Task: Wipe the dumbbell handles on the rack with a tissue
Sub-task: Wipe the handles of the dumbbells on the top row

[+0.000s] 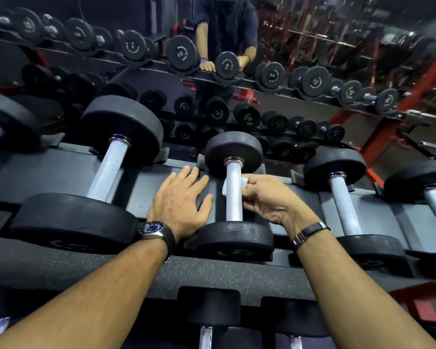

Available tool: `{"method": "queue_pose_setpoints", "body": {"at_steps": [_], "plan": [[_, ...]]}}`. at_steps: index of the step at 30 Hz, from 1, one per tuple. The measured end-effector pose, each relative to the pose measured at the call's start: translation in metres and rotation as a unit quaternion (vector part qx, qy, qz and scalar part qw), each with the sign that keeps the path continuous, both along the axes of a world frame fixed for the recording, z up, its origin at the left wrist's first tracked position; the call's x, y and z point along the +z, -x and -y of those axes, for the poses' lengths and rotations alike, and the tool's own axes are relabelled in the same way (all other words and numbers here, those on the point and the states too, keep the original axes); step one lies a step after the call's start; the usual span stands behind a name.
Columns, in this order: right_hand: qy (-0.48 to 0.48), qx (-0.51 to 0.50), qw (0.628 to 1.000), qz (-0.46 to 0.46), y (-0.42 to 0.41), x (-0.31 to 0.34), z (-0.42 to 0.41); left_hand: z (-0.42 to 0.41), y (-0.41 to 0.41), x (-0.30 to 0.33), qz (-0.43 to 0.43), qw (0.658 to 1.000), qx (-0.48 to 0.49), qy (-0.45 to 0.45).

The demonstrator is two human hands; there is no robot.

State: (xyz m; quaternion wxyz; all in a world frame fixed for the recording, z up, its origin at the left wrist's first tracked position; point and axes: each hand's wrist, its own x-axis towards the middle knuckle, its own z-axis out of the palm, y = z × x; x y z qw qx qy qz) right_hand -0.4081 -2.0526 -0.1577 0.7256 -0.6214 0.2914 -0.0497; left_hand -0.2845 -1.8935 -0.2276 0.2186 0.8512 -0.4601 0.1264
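Observation:
A small black dumbbell with a silver knurled handle (233, 197) lies in the middle of the top shelf of the rack (146, 182). My right hand (269, 200) curls round that handle from the right with a white tissue (244, 181) wrapped against the metal; a bit of tissue shows left of the bar. My left hand (180, 200) lies flat with straight fingers on the rack shelf just left of this dumbbell, its heel by the near weight head. A larger dumbbell handle (108, 170) lies to the left, another dumbbell handle (344, 205) to the right.
More dumbbells fill the shelf on both sides and the lower shelf (212, 313) near me. A wall mirror (237, 71) behind the rack reflects a person, the rack and red gym frames (388, 127) at the right.

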Motion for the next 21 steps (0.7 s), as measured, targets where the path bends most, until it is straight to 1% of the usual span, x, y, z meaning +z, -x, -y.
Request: {"method": "queue_pose_setpoints", "body": {"at_steps": [3, 4, 6, 7, 8, 10, 12, 13, 14, 16, 17, 19, 21], "plan": [[0.033, 0.073, 0.995, -0.052, 0.011, -0.005, 0.001, 0.0, -0.001, 0.0, 0.002, 1.0, 0.0, 0.0], [0.063, 0.096, 0.991, -0.066, 0.015, -0.004, 0.002, 0.0, -0.001, 0.0, 0.004, 1.0, 0.0, -0.002], [0.162, 0.145, 0.97, -0.11, 0.024, 0.005, 0.007, 0.0, 0.0, 0.0, 0.004, 1.0, 0.0, -0.003], [0.234, 0.161, 0.95, -0.128, 0.027, 0.013, 0.01, 0.0, 0.0, 0.0, 0.004, 1.0, 0.0, -0.003], [0.33, 0.167, 0.919, -0.139, 0.028, 0.023, 0.012, 0.0, 0.0, 0.001, 0.004, 1.0, 0.0, -0.004], [0.516, 0.125, 0.835, -0.141, 0.025, 0.045, 0.01, 0.001, 0.0, 0.001, 0.006, 1.0, 0.0, -0.007], [0.652, 0.08, 0.749, -0.08, 0.017, 0.062, -0.002, 0.001, -0.001, 0.0, 0.008, 1.0, 0.002, -0.007], [0.709, 0.084, 0.699, -0.042, 0.013, 0.066, -0.008, 0.001, -0.001, 0.0, 0.009, 1.0, 0.002, -0.007], [0.758, 0.104, 0.644, -0.025, 0.008, 0.068, -0.013, 0.001, -0.001, 0.0, 0.008, 1.0, 0.001, -0.007], [0.821, 0.179, 0.541, -0.02, 0.001, 0.059, -0.017, 0.001, 0.0, 0.001, 0.006, 1.0, -0.001, 0.0], [0.837, 0.22, 0.5, -0.02, -0.002, 0.051, -0.017, 0.001, 0.001, 0.002, 0.008, 1.0, -0.001, 0.003], [0.856, 0.283, 0.433, -0.005, -0.004, 0.041, -0.014, 0.0, 0.002, 0.003, 0.016, 1.0, 0.0, 0.009], [0.863, 0.334, 0.379, 0.021, -0.004, 0.041, -0.011, 0.001, 0.002, 0.003, 0.016, 1.0, 0.001, 0.013]]}}
